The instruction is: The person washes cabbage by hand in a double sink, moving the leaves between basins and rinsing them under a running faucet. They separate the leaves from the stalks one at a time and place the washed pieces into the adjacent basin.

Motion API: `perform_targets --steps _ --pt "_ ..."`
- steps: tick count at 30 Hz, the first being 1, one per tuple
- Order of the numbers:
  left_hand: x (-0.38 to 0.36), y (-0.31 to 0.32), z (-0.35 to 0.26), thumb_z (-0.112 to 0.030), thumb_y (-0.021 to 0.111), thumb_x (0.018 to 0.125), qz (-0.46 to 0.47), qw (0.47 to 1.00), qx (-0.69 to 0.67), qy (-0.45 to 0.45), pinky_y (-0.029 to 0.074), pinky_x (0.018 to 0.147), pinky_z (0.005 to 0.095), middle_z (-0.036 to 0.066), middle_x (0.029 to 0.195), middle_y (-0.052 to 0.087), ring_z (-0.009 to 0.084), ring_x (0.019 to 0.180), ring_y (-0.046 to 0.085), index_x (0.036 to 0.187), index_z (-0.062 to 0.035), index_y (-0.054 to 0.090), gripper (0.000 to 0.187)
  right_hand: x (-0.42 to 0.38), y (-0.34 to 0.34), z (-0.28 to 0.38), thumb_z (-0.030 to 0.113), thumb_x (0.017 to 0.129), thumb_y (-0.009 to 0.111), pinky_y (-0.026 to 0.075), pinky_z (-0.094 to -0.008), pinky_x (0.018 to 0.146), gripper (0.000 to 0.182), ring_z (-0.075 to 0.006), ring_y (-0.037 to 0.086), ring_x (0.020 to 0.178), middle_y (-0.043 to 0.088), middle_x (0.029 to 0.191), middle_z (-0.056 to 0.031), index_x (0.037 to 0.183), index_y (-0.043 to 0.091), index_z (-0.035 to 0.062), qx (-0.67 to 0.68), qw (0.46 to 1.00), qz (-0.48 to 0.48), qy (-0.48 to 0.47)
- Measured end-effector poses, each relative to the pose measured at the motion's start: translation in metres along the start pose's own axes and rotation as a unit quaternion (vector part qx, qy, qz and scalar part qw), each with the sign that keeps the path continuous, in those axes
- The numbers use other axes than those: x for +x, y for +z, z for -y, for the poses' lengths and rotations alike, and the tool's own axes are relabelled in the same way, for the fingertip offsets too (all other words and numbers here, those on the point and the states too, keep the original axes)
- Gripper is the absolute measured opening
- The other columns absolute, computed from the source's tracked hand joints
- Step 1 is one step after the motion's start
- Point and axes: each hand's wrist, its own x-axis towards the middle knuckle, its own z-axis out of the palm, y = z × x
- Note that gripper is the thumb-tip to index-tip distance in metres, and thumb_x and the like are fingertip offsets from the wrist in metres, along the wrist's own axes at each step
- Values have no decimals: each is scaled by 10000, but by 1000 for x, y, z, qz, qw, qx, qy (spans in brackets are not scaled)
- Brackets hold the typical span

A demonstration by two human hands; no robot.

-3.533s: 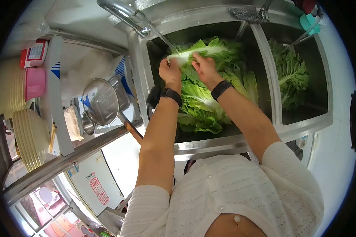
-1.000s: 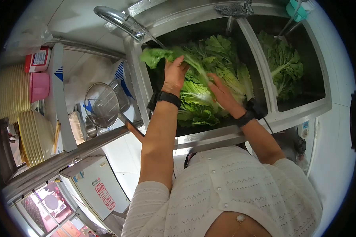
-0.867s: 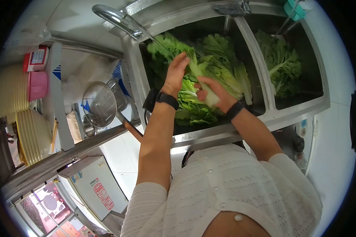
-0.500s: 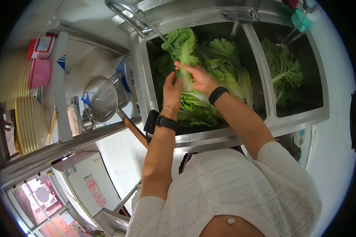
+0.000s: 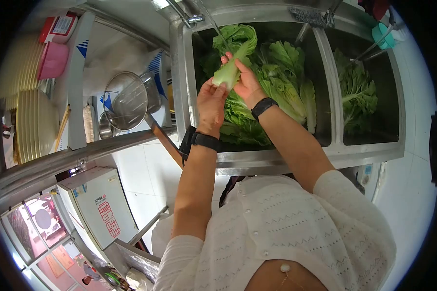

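Green, white-stemmed cabbage leaf (image 5: 230, 68), wet and likely slippery, is clasped at its stiff stalk by left hand (image 5: 211, 104) and right hand (image 5: 246, 83); its floppy blade tears easily.

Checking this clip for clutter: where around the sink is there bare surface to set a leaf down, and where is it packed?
Bare: the steel front rim below both basins, and the divider between them. Crowded: the left basin, full of cabbage leaves under both hands; the right basin, holding more greens; the shelf with strainer and plates.
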Motion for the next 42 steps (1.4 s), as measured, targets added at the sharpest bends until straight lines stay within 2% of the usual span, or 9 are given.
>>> perform_targets --steps 7,11,15,25,30,33,35,39,42 --pt "-9 -1 17 -222 556 797 -24 993 101 -57 389 459 186 18 645 494 82 486 447 780 -74 467 173 -33 2 24 138 865 393 376 -366 879 307 -199 464 1012 487 1094 -120 1140 407 1 -27 998 45 45" --pt "-13 4 22 -207 532 807 -122 987 72 -73 405 513 202 28 715 509 95 571 478 802 -59 475 159 -51 -2 29 110 842 422 386 -350 857 316 -193 478 978 504 1062 -99 1138 411 2 -71 992 76 74" --pt "-14 8 12 -43 505 756 109 991 55 -63 374 813 232 33 915 486 126 863 476 1082 2 433 337 -71 -15 36 62 808 466 438 -341 793 272 -202 527 899 539 989 -113 1067 461 -21 -81 988 60 120" --pt "-35 22 8 8 547 735 201 974 26 -101 374 820 228 -4 947 472 109 879 463 1192 -45 368 494 -105 -8 44 81 799 516 429 -307 801 239 -173 523 891 529 965 -78 1024 482 8 -178 973 101 108" --pt "-31 31 4 -45 554 747 231 967 33 -99 424 753 254 32 955 535 131 850 520 1072 -40 452 341 -120 -1 55 105 786 542 430 -308 791 293 -170 518 907 525 987 -72 1056 465 19 -231 962 88 117" --pt "-11 32 -8 -50 549 750 275 924 -138 -226 437 747 300 74 947 547 178 826 537 1050 5 462 317 -133 -3 58 114 785 539 440 -307 779 302 -168 525 894 528 980 -67 1062 465 23 -327 912 153 195" --pt "-3 36 0 -66 552 754 112 970 -107 -187 446 739 344 108 942 553 219 807 545 1026 32 478 298 -141 -4 60 114 776 548 440 -304 770 315 -166 529 881 529 973 -63 1066 463 27 -337 910 139 199" --pt "3 38 3 -102 567 756 96 985 -105 -93 435 756 360 105 941 552 231 828 540 984 15 509 264 -154 -1 70 118 774 553 435 -280 742 303 -149 539 831 554 933 -51 1053 475 27 -418 885 111 173" --pt "9 33 6 -95 575 747 38 984 -108 -136 425 773 370 90 940 555 228 836 539 964 1 520 244 -160 4 81 110 785 532 428 -264 736 270 -134 539 820 567 927 -54 1035 487 18 -539 824 97 142"
